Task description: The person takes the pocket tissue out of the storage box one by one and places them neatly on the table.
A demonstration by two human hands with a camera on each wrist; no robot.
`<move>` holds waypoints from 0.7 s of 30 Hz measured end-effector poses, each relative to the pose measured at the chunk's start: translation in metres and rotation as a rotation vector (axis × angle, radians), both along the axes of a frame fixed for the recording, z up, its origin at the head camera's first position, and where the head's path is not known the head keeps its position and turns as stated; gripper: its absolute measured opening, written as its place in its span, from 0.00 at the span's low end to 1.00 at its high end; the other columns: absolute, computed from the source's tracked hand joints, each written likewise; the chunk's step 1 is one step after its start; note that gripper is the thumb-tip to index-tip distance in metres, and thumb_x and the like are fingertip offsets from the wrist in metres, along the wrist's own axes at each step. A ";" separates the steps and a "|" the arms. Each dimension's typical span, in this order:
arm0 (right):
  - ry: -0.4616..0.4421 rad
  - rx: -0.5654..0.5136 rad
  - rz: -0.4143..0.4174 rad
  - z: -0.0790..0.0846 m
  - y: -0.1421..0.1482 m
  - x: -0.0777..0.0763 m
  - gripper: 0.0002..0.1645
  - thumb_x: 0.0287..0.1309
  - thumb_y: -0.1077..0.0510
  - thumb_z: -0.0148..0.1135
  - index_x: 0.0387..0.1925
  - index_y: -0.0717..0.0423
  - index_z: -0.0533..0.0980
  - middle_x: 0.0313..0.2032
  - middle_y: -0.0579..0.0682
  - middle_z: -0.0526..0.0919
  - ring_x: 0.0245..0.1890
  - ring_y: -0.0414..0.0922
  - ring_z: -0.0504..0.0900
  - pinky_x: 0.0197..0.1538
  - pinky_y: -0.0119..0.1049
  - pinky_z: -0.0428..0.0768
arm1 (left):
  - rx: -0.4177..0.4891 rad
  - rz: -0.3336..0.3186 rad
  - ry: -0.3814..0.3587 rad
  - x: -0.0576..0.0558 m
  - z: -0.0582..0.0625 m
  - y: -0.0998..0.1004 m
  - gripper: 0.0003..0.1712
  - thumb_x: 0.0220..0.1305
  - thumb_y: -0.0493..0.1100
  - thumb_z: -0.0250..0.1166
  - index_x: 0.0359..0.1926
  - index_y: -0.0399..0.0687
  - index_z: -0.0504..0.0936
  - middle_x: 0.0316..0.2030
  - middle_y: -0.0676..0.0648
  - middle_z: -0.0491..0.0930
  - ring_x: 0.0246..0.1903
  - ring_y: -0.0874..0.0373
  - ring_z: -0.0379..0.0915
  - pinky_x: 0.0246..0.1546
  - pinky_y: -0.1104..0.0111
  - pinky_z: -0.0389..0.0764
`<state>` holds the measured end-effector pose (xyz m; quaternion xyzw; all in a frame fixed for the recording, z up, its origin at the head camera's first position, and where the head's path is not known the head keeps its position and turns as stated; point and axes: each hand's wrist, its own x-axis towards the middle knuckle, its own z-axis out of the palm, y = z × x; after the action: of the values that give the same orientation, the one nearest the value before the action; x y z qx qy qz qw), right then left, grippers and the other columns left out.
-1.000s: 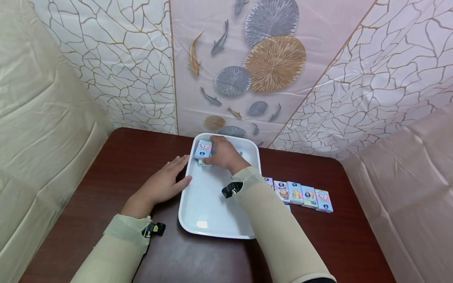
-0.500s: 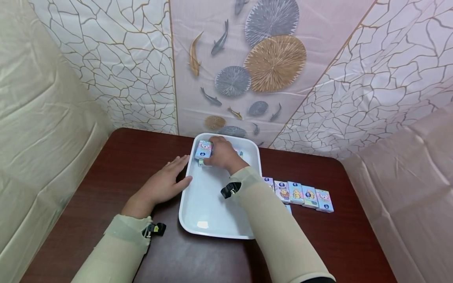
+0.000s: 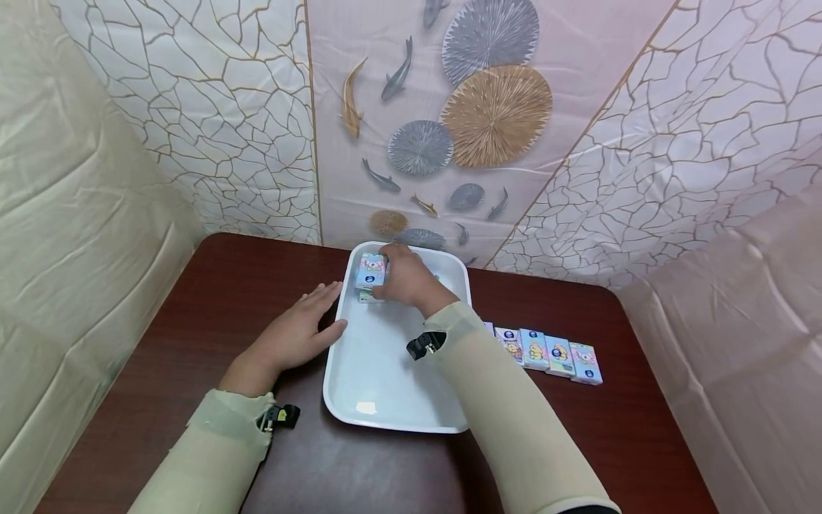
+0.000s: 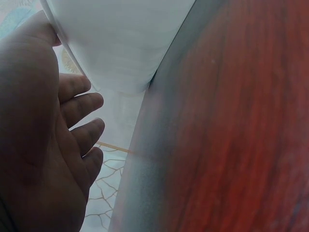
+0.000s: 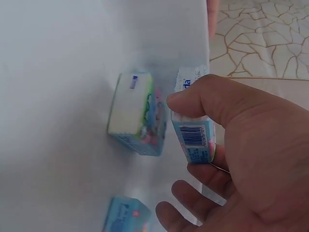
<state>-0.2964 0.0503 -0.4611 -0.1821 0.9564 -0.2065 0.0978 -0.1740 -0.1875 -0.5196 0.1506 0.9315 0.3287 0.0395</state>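
Note:
My right hand (image 3: 401, 280) reaches into the far end of a white tray (image 3: 379, 371) and pinches a small blue tissue pack (image 3: 371, 270) between thumb and fingers (image 5: 193, 99). In the right wrist view that held pack (image 5: 194, 140) hangs just above the tray floor, beside a pack with a green edge (image 5: 137, 113); a third pack (image 5: 128, 216) lies lower. My left hand (image 3: 297, 330) rests flat on the dark table (image 3: 193, 335), fingers straight, its thumb against the tray's left rim (image 4: 65, 46).
A row of several more colourful tissue packs (image 3: 546, 351) lies on the table right of the tray. A patterned wall (image 3: 449, 128) rises right behind the table's far edge; cloth hangs at both sides.
The right hand has barely shifted at the tray's far end, still holding the pack. The left hand stays put.

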 end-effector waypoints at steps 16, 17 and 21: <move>0.077 -0.098 0.072 0.047 0.035 0.029 0.56 0.57 0.54 0.84 0.83 0.54 0.67 0.76 0.54 0.74 0.62 0.50 0.79 0.67 0.49 0.86 | -0.009 0.005 0.012 0.001 0.001 0.000 0.47 0.85 0.62 0.59 0.92 0.50 0.54 0.91 0.41 0.55 0.91 0.38 0.46 0.91 0.38 0.50; 0.084 -0.102 0.074 0.049 0.038 0.032 0.56 0.57 0.55 0.84 0.83 0.55 0.67 0.75 0.54 0.74 0.61 0.49 0.79 0.66 0.49 0.86 | -0.011 0.005 0.014 0.001 0.001 0.000 0.47 0.85 0.63 0.59 0.92 0.49 0.55 0.91 0.41 0.55 0.91 0.38 0.46 0.91 0.38 0.50; 0.105 -0.130 0.088 0.053 0.053 0.043 0.54 0.57 0.57 0.83 0.82 0.55 0.67 0.74 0.54 0.75 0.60 0.50 0.79 0.63 0.48 0.88 | -0.025 0.009 0.023 0.001 0.001 0.000 0.48 0.85 0.63 0.59 0.92 0.49 0.55 0.90 0.42 0.55 0.91 0.38 0.46 0.91 0.38 0.50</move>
<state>-0.2535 0.1036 -0.4077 -0.2405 0.9358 -0.2540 0.0443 -0.1729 -0.1871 -0.5188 0.1499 0.9366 0.3153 0.0293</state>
